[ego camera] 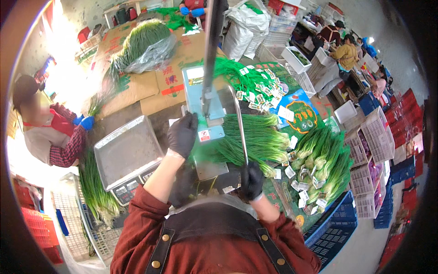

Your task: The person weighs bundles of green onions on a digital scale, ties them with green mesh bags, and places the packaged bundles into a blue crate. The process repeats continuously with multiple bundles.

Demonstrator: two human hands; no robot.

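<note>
My right hand (252,181), in a black glove, is closed around the lower end of a curved metal lever (241,126). My left hand (183,133), gloved in black too, is against the left side of a light-blue bench machine (202,96); whatever its curled fingers hold is hidden. Blurred green mesh netting (205,150) lies just below that hand and the machine's lower blue part. Right of the machine is a pile of green onions (253,137), white ends pointing right, with the lever crossing in front. Netted, tagged green onion bunches (318,164) lie farther right.
A scale with a metal tray (128,150) is at my left, beside loose green onions (95,185). Tagged green nets (253,82) lie behind the machine. A blue crate (333,226) is at lower right. A co-worker's blue-gloved hands (84,121) are at left.
</note>
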